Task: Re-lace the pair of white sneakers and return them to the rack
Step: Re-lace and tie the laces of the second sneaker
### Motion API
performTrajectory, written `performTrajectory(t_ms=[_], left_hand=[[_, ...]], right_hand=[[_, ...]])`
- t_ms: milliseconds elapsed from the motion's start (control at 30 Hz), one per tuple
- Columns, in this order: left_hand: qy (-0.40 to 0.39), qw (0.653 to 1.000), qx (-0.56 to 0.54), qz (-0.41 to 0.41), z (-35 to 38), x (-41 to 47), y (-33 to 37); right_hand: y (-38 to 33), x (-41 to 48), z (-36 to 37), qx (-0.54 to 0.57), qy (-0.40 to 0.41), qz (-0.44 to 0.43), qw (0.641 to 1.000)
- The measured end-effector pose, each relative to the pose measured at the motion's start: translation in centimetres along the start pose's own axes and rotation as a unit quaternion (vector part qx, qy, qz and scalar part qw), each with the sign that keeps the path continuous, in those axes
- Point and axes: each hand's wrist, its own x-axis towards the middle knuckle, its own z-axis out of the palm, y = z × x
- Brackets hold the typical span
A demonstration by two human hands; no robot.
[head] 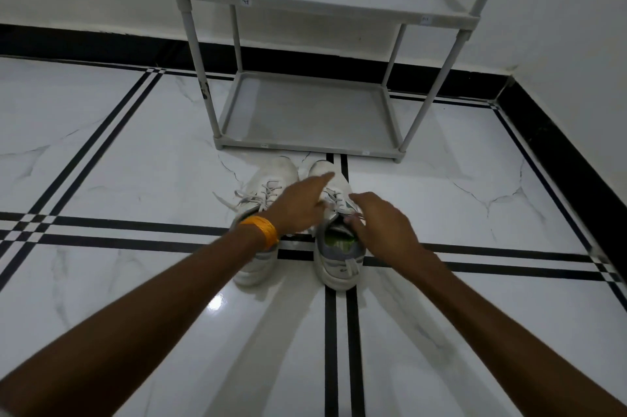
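Note:
Two white sneakers stand side by side on the floor, toes toward the rack. The left sneaker (263, 192) has loose laces trailing off to its left. The right sneaker (336, 257) shows a green insole in its opening. My left hand (298, 204), with an orange band at the wrist, reaches across over the right sneaker's laces, index finger stretched toward its toe. My right hand (380, 223) hovers at the right sneaker's tongue, fingertips touching a lace end. Whether either hand pinches a lace is unclear. The grey two-shelf rack (305, 145) stands just beyond the shoes.
White marble floor tiles with black stripes spread all around. A white wall with a black skirting runs behind the rack and along the right side. Both rack shelves hold nothing. Orange dots mark the wall at the top right.

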Motion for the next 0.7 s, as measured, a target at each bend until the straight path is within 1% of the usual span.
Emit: performTrajectory(t_ms=[33, 67, 100, 167, 233, 333, 400, 533, 633, 700], left_hand=[[-0.038, 0.998, 0.047, 0.014, 1.0, -0.1, 0.2], [-0.059, 0.993, 0.098, 0.022, 1.7, -0.2, 0.1], [-0.062, 0.988, 0.142, 0.025, 2.1, -0.4, -0.3], [-0.044, 0.980, 0.193, 0.029, 2.2, -0.9, -1.2], [-0.035, 0.969, 0.243, 0.043, 2.2, -1.5, -1.6], [-0.024, 0.942, 0.328, 0.069, 2.4, -1.9, -0.8], [-0.026, 0.928, 0.364, 0.074, 2.3, -1.8, -0.6], [-0.023, 0.924, 0.375, 0.074, 2.0, -1.7, -1.3], [-0.020, 0.927, 0.367, 0.073, 2.2, -2.0, -1.7], [-0.025, 0.927, 0.367, 0.067, 2.2, -2.0, -1.8]], right_hand=[[-0.9, 0.1, 0.5, -0.064, -0.041, -0.008, 0.997], [-1.4, 0.2, 0.7, -0.122, -0.067, -0.007, 0.990], [-1.6, 0.3, 0.7, -0.160, -0.079, 0.003, 0.984], [-1.5, 0.4, 0.5, -0.198, -0.081, 0.023, 0.977], [-1.2, 0.5, 0.7, -0.201, -0.084, 0.023, 0.976], [-0.7, 1.0, 1.0, -0.178, -0.074, 0.004, 0.981], [-0.1, 1.3, 0.7, -0.160, -0.069, -0.016, 0.985], [1.6, 0.6, 0.3, -0.162, -0.054, -0.097, 0.980], [2.5, 0.0, 1.0, -0.166, -0.040, -0.120, 0.978], [2.7, 0.1, 1.4, -0.164, -0.040, -0.120, 0.978]])
